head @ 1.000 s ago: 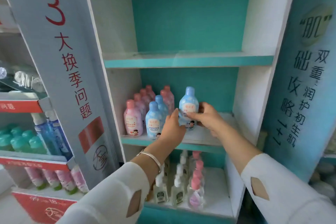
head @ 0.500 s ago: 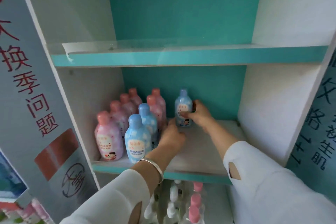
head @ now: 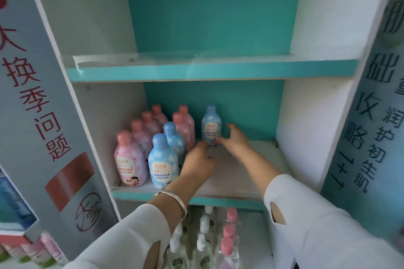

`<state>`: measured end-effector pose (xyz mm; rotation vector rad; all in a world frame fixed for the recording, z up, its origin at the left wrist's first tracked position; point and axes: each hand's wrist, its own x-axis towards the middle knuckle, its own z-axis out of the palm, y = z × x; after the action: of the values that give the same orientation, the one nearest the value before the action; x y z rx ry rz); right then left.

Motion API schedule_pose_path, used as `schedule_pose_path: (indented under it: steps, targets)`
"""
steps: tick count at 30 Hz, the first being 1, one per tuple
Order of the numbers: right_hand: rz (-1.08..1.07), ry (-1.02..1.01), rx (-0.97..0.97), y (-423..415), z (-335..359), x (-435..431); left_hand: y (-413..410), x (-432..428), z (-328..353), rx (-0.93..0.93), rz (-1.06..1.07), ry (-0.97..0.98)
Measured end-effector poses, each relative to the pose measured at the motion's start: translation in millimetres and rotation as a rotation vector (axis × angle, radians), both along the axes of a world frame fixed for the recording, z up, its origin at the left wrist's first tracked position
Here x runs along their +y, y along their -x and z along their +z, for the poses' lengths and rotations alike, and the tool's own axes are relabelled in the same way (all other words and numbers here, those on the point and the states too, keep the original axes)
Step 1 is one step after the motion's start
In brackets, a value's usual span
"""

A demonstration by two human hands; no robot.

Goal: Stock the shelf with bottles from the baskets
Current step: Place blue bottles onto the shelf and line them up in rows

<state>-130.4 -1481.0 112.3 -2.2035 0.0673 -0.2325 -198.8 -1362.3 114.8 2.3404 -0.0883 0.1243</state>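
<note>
A blue bottle [head: 211, 125] stands upright at the back of the middle shelf [head: 240, 172], against the teal back wall. My right hand [head: 235, 140] is just right of it with fingers spread, the thumb near the bottle's base. My left hand [head: 197, 160] reaches in from the front, its fingertips close to the bottle's foot, and holds nothing. To the left stand two more blue bottles [head: 162, 161] in a row and several pink bottles [head: 130, 159] in rows to the back. No basket is in view.
The upper shelf [head: 196, 70] holds nothing visible. The shelf below carries clear pump bottles [head: 203, 244] and pink-capped bottles [head: 228, 244]. A grey side panel with red characters [head: 43, 116] flanks the left, a blue panel [head: 371, 116] the right.
The blue bottle went from the shelf's front to its back and now stands there. My right hand has loosened from it, fingers spread. My view has moved closer to the shelf.
</note>
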Motion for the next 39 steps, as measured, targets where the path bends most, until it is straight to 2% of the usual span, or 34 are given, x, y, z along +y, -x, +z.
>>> schedule_pose_path:
  steps: [3, 8, 16, 24, 31, 39]
  targets:
    - [-0.034, 0.020, -0.038, 33.8, 6.2, 3.3, 28.7, 6.4, 11.8, -0.059, 0.032, 0.010]
    - [0.081, -0.036, -0.108, 103.8, 13.7, 28.8, 87.9, 27.6, 26.8, -0.138, 0.045, -0.021]
    - [0.334, -0.013, -0.005, 189.8, 1.7, 103.2, 175.5, 117.0, 11.5, -0.098, 0.102, -0.094]
    - [0.710, 0.356, 0.251, 233.3, -67.4, 183.5, 235.2, 226.5, -82.0, 0.132, 0.244, -0.157]
    - [0.813, 0.453, 0.431, 225.4, -141.9, 242.6, 233.0, 284.3, -164.0, 0.279, 0.335, -0.142]
    - [0.880, 0.487, 0.518, 192.9, -206.5, 296.0, 198.1, 310.5, -256.7, 0.433, 0.389, -0.118]
